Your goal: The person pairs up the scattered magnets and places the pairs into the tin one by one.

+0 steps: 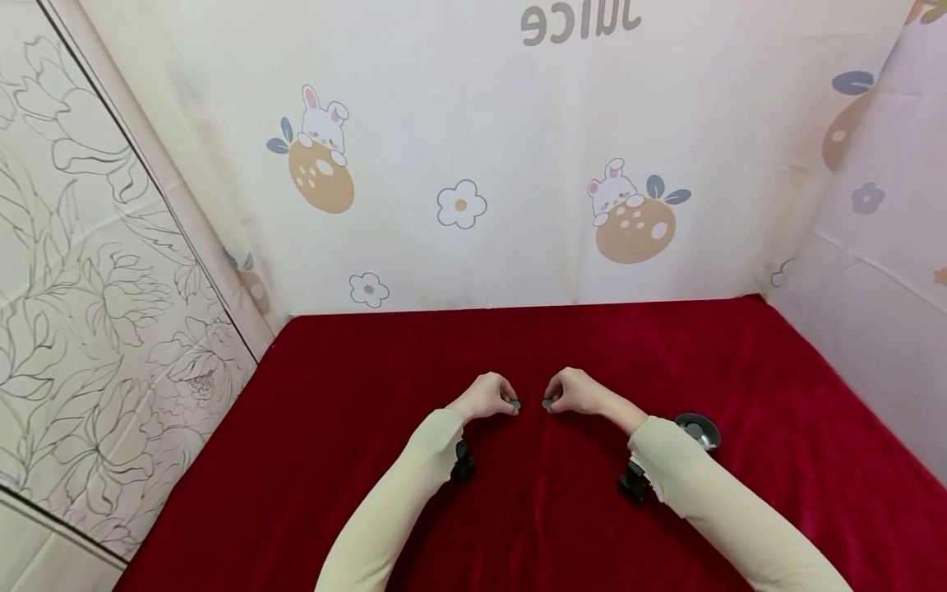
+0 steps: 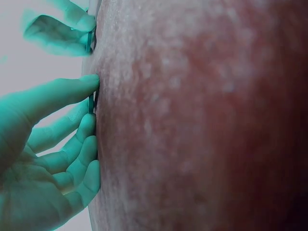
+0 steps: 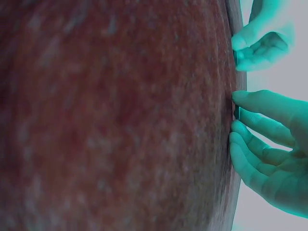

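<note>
Over the middle of the red cloth, my left hand (image 1: 487, 397) pinches a small, thin grey disc (image 1: 515, 404) between thumb and fingers. Facing it a short gap away, my right hand (image 1: 582, 392) pinches a similar grey disc (image 1: 547, 404). In the left wrist view the left disc (image 2: 90, 104) appears edge-on between thumb and fingertips, close to the cloth. The right disc (image 3: 237, 113) shows the same way in the right wrist view, with the other fingers curved beside it. Fingertips hide much of both discs.
A small dark metal dish (image 1: 712, 425) with grey pieces inside stands near my right forearm. The red cloth (image 1: 414, 345) covers the table, up to a printed curtain (image 1: 414, 123) behind. Floral panels stand to the left, and each wrist wears a black camera.
</note>
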`<state>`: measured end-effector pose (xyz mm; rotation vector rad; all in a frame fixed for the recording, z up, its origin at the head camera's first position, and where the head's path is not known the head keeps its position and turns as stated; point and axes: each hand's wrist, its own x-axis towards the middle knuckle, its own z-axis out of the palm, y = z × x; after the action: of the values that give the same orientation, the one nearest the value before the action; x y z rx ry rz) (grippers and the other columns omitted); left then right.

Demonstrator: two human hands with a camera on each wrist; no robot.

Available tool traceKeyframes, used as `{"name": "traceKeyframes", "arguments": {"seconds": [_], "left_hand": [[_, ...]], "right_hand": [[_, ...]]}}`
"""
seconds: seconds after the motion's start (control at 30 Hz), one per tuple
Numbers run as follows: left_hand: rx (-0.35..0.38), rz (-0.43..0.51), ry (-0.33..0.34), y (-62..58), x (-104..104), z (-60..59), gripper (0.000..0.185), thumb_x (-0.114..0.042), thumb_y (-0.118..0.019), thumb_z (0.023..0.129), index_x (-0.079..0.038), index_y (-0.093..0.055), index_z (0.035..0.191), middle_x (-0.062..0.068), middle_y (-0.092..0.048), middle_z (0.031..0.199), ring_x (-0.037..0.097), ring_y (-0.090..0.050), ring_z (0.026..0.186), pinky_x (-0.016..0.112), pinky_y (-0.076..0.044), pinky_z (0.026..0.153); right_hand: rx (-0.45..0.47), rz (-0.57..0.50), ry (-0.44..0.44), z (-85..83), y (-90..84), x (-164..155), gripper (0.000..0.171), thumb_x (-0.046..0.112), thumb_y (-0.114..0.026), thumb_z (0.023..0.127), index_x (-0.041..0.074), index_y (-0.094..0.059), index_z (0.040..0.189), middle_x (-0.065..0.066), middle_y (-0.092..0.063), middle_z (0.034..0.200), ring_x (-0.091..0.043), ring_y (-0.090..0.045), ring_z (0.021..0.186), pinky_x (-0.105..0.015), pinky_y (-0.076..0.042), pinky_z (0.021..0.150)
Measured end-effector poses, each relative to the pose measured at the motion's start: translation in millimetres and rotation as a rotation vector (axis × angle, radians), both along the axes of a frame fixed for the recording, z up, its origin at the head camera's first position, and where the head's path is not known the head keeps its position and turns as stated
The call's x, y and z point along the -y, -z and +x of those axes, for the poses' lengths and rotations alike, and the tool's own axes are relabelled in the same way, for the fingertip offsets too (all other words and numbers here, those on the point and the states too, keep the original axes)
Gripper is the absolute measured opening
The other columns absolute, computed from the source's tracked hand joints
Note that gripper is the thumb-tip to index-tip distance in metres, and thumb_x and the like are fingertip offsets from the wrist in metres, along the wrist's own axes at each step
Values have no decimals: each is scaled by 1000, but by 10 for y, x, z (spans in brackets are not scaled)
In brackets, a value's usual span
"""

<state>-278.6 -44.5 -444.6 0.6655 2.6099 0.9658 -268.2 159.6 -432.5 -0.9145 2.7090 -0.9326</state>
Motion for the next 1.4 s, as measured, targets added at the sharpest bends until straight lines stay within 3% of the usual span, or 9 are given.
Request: {"name": "traceKeyframes", "arguments": {"seconds": [0.53,1.17,1.4], "left_hand": [[7,-12,58,-10,-114,69,12,-12,-71,74,-4,-69,84,0,-64,74,5,-54,63,16,-44,58],[-10,-25,61,-5,-157,90,12,-12,-72,73,-5,-69,83,-2,-62,72,5,-52,61,16,-43,57],[-27,-49,67,-18,-161,95,16,-13,-72,74,-6,-67,87,-1,-62,79,6,-52,67,16,-43,61]], "right_hand": [[7,18,-42,27,7,124,10,4,-70,69,-1,-68,77,-1,-62,67,-4,-51,58,-19,-43,54],[-11,12,-29,80,6,152,6,0,-67,67,-1,-66,73,0,-58,62,-4,-45,53,-19,-39,52],[-10,24,-34,83,-9,133,14,1,-67,69,-4,-66,81,-4,-60,68,-6,-49,58,-20,-42,55]]}}
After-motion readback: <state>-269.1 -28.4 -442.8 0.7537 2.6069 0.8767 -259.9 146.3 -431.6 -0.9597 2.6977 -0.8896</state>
